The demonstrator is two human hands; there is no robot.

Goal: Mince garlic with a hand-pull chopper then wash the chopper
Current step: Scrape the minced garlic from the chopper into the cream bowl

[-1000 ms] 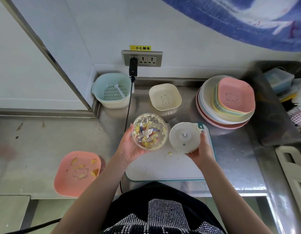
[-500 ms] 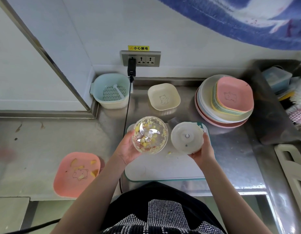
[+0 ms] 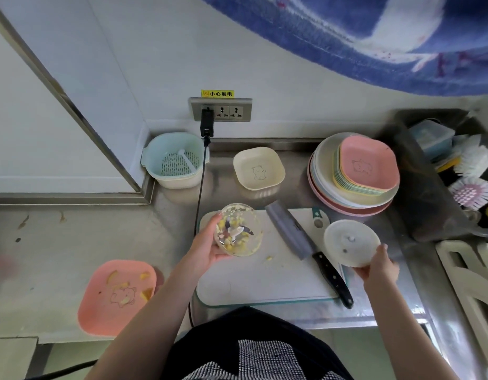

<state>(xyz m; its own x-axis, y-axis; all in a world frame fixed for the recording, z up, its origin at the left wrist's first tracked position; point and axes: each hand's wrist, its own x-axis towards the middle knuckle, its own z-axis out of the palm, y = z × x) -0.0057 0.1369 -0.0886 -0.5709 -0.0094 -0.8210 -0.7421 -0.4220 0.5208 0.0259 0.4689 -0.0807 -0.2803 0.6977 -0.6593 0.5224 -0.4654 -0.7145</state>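
Note:
My left hand [image 3: 206, 249] grips the clear chopper bowl [image 3: 238, 229] from its left side, above the left part of the white cutting board [image 3: 262, 281]. The bowl is uncovered; minced yellow garlic and the white blade sit inside. My right hand [image 3: 378, 267] holds the round white chopper lid [image 3: 351, 242] by its lower right edge, off the board's right end, underside facing up. A small garlic bit [image 3: 269, 259] lies on the board.
A cleaver [image 3: 306, 248] lies diagonally on the board. A pink dish [image 3: 116, 296] with garlic scraps sits front left. Behind stand a cream dish [image 3: 258, 168], a blue strainer basket [image 3: 175, 160], a plate stack [image 3: 355, 174] and a black cable [image 3: 200, 185]. Brushes [image 3: 471, 171] lie at right.
My right hand has carried the lid away to the right of the bowl, uncovering the cleaver on the board. The bowl in my left hand stays roughly in place.

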